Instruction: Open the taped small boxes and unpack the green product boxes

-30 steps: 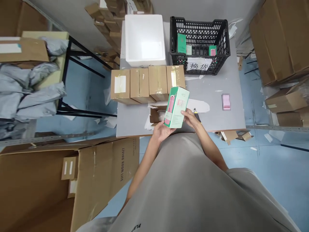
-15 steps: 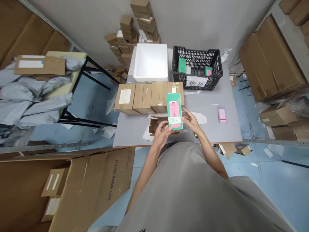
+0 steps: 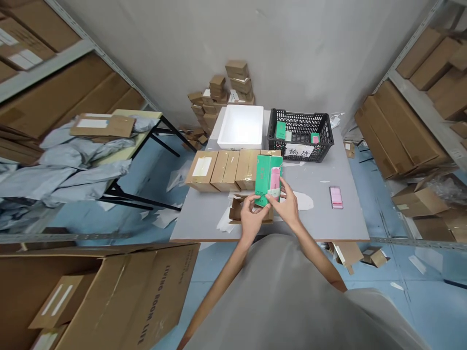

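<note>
I hold a green product box point(image 3: 267, 178) with a pink item pictured on it upright above the grey table point(image 3: 321, 223). My left hand point(image 3: 251, 218) grips its lower left corner, fingers pinched. My right hand point(image 3: 288, 201) holds its lower right edge, fingers curled on it. Right under the box lies a small opened cardboard carton point(image 3: 237, 210).
A row of taped brown cartons point(image 3: 222, 169) lies behind the box, then a white foam box point(image 3: 242, 126) and a black plastic crate point(image 3: 299, 133) with green boxes inside. A pink pad point(image 3: 335, 197) lies to the right. Large cartons point(image 3: 120, 296) stand on the floor at left; shelves flank both sides.
The green box has been turned from tilted on its side to upright in both hands. The camera has lifted, so more of the wall and shelves shows.
</note>
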`<state>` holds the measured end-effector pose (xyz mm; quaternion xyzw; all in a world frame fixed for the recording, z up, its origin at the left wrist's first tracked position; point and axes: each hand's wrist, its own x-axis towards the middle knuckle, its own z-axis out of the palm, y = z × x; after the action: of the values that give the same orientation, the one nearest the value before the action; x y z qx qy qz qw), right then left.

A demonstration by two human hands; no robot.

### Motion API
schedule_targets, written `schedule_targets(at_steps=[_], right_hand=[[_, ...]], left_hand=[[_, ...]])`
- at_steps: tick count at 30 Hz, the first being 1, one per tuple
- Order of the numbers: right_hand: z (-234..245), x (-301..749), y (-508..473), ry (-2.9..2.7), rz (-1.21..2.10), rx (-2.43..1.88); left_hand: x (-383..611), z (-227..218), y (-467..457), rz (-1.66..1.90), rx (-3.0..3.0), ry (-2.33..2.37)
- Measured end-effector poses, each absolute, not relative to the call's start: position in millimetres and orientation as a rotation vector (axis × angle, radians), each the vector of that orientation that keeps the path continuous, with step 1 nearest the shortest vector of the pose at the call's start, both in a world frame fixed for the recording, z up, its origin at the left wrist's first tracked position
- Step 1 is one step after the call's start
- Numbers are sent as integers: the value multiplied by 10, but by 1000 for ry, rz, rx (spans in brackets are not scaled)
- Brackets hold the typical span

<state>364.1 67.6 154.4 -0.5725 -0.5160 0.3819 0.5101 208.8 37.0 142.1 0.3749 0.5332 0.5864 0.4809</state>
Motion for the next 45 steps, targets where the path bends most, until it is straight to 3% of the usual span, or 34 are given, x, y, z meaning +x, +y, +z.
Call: schedule_targets(at_steps=[14,28,37,45], right_hand=[[1471,3733,770,-981,1223,-1137],[1435,3469,643,-1059,1063,-1288],[1316,3657,708,-963,1208,-1136],[1310,3682,743,-1046,1185,-1139]], left_hand=[[1841,1297,428,1211,560,1023],[2074,1318,249,1525,964,1398],[1797,1388,344,1122,525,909],[1863,1395,422,1177,563,1031]])
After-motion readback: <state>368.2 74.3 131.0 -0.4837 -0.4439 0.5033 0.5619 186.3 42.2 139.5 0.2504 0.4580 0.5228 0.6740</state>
